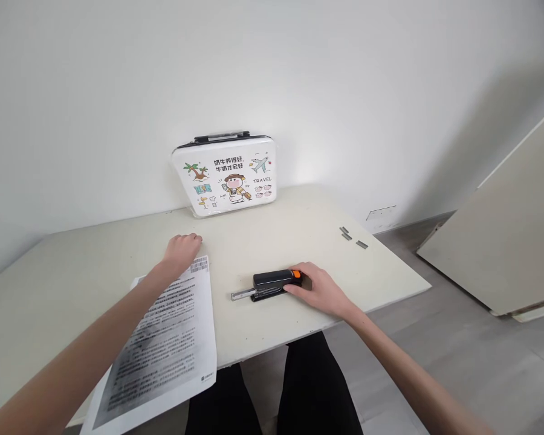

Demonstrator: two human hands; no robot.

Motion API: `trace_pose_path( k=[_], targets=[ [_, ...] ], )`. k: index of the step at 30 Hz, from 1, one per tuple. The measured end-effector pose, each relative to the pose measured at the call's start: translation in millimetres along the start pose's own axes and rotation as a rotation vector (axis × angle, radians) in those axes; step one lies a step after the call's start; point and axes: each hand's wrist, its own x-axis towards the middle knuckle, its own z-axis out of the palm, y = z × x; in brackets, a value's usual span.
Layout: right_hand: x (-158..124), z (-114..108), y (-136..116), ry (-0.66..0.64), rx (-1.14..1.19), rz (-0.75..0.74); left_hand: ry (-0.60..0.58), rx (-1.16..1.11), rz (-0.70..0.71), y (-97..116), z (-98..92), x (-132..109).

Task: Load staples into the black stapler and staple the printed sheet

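Observation:
A black stapler (272, 281) with an orange tab lies on the table, its metal staple tray (243, 295) sticking out of the front end to the left. My right hand (320, 289) grips the stapler's rear end, thumb on the near side and fingers on the far side. Beyond the top edge of a printed paper stack (163, 344), my left hand (184, 251) rests on the table with its fingers curled in. The insides of those fingers are hidden, and my left forearm covers part of the paper. Toward the right lie several short staple strips (346, 236).
A white case (229, 181) with cartoon prints and a black handle leans against the wall at the back of the pale table (272, 241). The paper overhangs the table's front edge above my legs. A white panel (503, 229) stands on the floor at right.

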Motion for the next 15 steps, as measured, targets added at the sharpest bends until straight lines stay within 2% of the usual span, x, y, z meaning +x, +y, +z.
trace_pose_path(
  k=[5, 7, 10, 12, 15],
  targets=[
    [0, -2, -3, -0.007, -0.002, 0.007, 0.037, -0.029, -0.016, 7, -19.7, -14],
    [0, -2, -4, -0.009, 0.000, 0.004, 0.081, -0.104, -0.008, 15, -29.9, -26],
    [-1, -2, -3, -0.010, 0.002, 0.000, 0.157, -0.362, 0.059, 33, -45.1, -51],
    [-1, -1, -2, -0.005, 0.000, 0.000, 0.151, -0.480, 0.111, 46, -52.9, -72],
    [-1, 0, 0, 0.007, -0.008, -0.002, 0.108, -0.542, 0.158, 63, -57.2, -103]
  ],
)
